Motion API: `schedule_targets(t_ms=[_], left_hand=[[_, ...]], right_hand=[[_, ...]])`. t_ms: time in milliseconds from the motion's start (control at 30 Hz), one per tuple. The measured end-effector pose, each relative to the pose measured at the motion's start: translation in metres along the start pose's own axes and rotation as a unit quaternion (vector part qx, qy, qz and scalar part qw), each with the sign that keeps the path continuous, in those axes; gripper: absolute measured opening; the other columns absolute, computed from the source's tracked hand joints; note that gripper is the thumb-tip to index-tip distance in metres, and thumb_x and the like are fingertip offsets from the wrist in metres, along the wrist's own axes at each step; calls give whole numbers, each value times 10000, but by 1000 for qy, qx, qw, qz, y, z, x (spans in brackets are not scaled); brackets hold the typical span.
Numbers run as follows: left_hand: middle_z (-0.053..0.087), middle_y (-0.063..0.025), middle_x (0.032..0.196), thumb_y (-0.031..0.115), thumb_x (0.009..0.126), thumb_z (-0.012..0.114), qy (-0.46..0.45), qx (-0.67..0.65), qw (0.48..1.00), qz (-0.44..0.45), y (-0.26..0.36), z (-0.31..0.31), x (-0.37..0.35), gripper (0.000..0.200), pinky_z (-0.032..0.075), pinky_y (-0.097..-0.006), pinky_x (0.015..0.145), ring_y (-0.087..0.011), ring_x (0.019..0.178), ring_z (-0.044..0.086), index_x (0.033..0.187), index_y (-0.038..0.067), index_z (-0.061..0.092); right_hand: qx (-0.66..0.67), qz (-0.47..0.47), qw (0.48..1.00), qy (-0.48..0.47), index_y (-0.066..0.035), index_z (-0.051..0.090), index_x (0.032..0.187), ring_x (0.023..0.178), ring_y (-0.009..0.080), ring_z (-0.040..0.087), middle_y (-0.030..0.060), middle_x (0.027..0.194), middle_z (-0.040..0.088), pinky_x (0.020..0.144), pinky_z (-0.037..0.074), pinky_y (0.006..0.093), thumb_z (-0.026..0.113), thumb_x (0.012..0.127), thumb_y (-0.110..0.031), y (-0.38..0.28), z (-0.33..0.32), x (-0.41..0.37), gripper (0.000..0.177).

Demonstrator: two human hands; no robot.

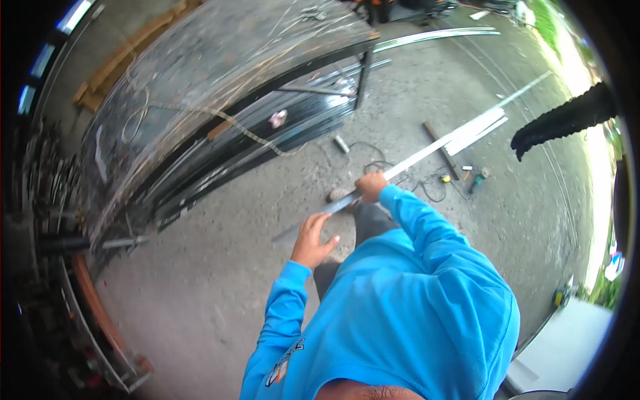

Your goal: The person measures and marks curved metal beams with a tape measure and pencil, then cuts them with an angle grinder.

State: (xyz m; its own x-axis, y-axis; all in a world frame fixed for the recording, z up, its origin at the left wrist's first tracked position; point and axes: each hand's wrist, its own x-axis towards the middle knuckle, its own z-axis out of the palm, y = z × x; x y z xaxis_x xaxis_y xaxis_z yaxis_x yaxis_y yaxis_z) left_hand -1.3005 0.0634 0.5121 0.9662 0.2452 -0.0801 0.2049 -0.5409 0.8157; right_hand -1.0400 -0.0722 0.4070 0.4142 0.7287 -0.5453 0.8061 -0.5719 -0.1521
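R hand (371,185) grips metal bar (427,154); L hand (312,239) loose under near end.

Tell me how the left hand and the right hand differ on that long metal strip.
The right hand is closed in a grip around the metal strip; the left hand has its fingers stretched out and seems only to touch it. The right hand sits farther along the strip, while the left hand is near its close end. Both are bare, come out of blue sleeves and meet the same strip.
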Motion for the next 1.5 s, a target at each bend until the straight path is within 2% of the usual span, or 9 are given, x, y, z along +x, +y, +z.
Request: schedule_targets(t_ms=[267, 400, 633, 733, 800, 933, 1200, 1367, 1500], left_hand=[[635, -221, 1288, 371, 812, 796, -239, 199, 943, -114, 4, 111, 35, 758, 485, -491, 1009, -398, 1204, 605, 1429, 57, 486], [683, -242, 1203, 319, 828, 786, -283, 168, 934, -136, -10, 153, 9, 662, 515, -488, 962, -409, 1118, 656, 1375, 18, 564], [651, -294, 1252, 211, 806, 775, -223, 135, 959, -111, -7, 166, -45, 699, 520, -466, 956, -417, 1149, 648, 1383, -86, 513], [681, -272, 1168, 187, 789, 767, -240, 69, 959, -132, -5, 135, -99, 617, 531, -447, 896, -398, 1078, 676, 1310, -72, 562], [730, -222, 1008, 169, 771, 759, -229, 17, 963, -143, -16, 104, -152, 463, 541, -440, 803, -366, 943, 714, 1178, -21, 645], [725, -198, 908, 217, 742, 808, -217, 71, 923, -309, -59, -4, -295, 417, 524, -447, 722, -339, 831, 707, 1061, -16, 675], [727, -198, 898, 163, 626, 856, -118, 318, 791, -509, -96, -238, -505, 472, 548, -428, 784, -336, 854, 718, 1038, -13, 708], [627, -252, 1339, 258, 629, 894, -411, 345, 596, -598, -174, -267, -427, 834, 486, -417, 1063, -353, 1250, 611, 1366, 3, 597], [571, -210, 1432, 204, 896, 732, -150, 138, 917, -342, -194, -114, -202, 590, 470, -452, 1075, -362, 1323, 547, 1418, 2, 544]], right_hand=[[45, 11, 999, 17, -189, 725, 974, 919, 279, 720, 46, 888, 734, 838, 424, 462, 687, 701, -162, -13, 42, -127, 276], [115, 2, 988, 100, -143, 703, 1113, 1156, 330, 617, 118, 1099, 684, 1020, 404, 576, 670, 717, -93, -1, 92, -150, 401], [443, 341, 726, 400, -3, 567, 1315, 1225, 429, 552, 264, 1266, 571, 1051, 460, 466, 683, 806, -245, 85, 122, -202, 575], [521, 413, 601, 444, 51, 538, 1316, 1193, 387, 587, 253, 1258, 582, 1015, 479, 408, 705, 824, -288, 148, 166, -185, 621], [549, 523, 420, 498, 76, 514, 1328, 1192, 353, 595, 250, 1285, 588, 1005, 487, 410, 707, 863, -363, 184, 192, -176, 667], [811, 341, 218, 422, 25, 537, 1309, 1028, 327, 681, 204, 1215, 635, 840, 564, 508, 720, 875, -394, 218, 188, -197, 630], [864, 317, 119, 373, -29, 584, 1092, 764, 281, 658, 123, 861, 629, 642, 550, 435, 663, 963, -430, 152, 182, -145, 429], [861, 326, 179, 346, -70, 569, 859, 574, 236, 572, 60, 678, 543, 563, 509, 413, 646, 986, -362, 19, 191, -129, 327], [878, 308, 245, 273, -22, 633, 793, 614, 253, 613, 107, 686, 603, 583, 476, 417, 785, 833, -304, -109, 199, -116, 322]])
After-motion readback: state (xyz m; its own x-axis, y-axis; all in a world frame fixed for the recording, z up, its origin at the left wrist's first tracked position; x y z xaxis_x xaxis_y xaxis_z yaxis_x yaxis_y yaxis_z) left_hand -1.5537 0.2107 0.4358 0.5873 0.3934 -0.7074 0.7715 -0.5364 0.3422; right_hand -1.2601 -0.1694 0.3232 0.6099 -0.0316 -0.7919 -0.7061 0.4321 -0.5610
